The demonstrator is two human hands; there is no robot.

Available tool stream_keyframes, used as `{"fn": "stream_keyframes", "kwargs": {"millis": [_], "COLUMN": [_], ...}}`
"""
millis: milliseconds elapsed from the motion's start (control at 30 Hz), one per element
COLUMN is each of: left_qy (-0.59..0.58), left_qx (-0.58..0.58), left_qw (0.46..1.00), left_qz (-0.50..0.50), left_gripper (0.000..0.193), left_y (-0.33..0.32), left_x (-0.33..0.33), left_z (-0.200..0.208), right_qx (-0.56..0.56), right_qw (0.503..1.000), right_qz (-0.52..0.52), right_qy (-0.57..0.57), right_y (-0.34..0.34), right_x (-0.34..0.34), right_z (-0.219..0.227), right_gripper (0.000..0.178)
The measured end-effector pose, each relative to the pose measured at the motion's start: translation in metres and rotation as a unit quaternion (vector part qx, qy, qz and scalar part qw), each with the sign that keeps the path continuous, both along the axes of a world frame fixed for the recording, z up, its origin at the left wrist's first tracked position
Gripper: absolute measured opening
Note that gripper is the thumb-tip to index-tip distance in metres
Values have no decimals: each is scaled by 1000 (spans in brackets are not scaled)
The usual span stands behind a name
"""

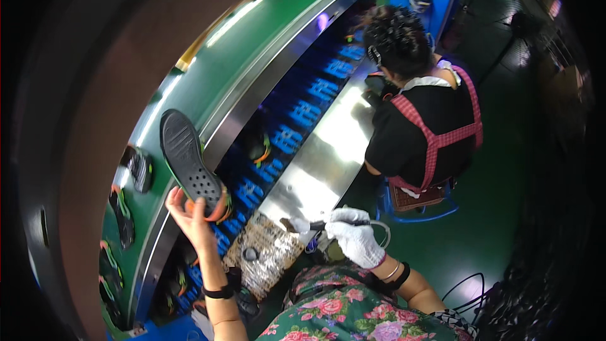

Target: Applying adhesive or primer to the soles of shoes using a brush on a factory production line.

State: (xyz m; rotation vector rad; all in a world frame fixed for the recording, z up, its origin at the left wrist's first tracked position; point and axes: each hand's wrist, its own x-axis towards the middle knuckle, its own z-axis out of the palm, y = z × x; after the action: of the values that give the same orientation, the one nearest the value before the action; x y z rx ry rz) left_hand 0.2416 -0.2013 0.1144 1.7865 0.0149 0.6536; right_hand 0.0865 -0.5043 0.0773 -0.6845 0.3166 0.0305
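A black shoe sole (189,164) is up in the left hand (190,220), tilted lengthwise with its ribbed end uppermost, round holes clustered toward the lower end, and orange and green showing along its edge. In the gloved right hand (356,238) a slim, dark-handled tool (317,226) lies nearly level, tip pointing left, apart from the sole; it looks like a brush, though it's small from here.

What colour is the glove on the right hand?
The glove is mostly white; the head view shows it best.
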Motion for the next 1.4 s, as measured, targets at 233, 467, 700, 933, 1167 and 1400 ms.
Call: {"fn": "stream_keyframes", "kwargs": {"millis": [233,467,700,933,1167,1400], "left_qy": [131,317,337,249,215,337], "left_qx": [-415,-455,-501,-598,-723,-522], "left_qw": [888,775,710,653,572,762], "left_qz": [-148,-304,-363,-393,-323,-182], "left_gripper": [52,58,70,93,105,109], "left_y": [1,16,-1,2,-9,-37], "left_x": [-16,-51,-133,-179,-172,-182], "left_z": [-21,-45,-33,-70,-51,-50], "right_qx": [37,19,-198,-390,-530,-640], "right_qw": [998,996,957,871,742,640], "right_qz": [4,29,32,36,-12,25], "right_qy": [-53,-78,-209,-298,-410,-424], "right_y": [25,60,90,102,106,116], "right_x": [8,10,-1,7,19,10], "right_z": [21,47,53,68,60,62], "right_gripper": [17,21,21,16,19,42]}}
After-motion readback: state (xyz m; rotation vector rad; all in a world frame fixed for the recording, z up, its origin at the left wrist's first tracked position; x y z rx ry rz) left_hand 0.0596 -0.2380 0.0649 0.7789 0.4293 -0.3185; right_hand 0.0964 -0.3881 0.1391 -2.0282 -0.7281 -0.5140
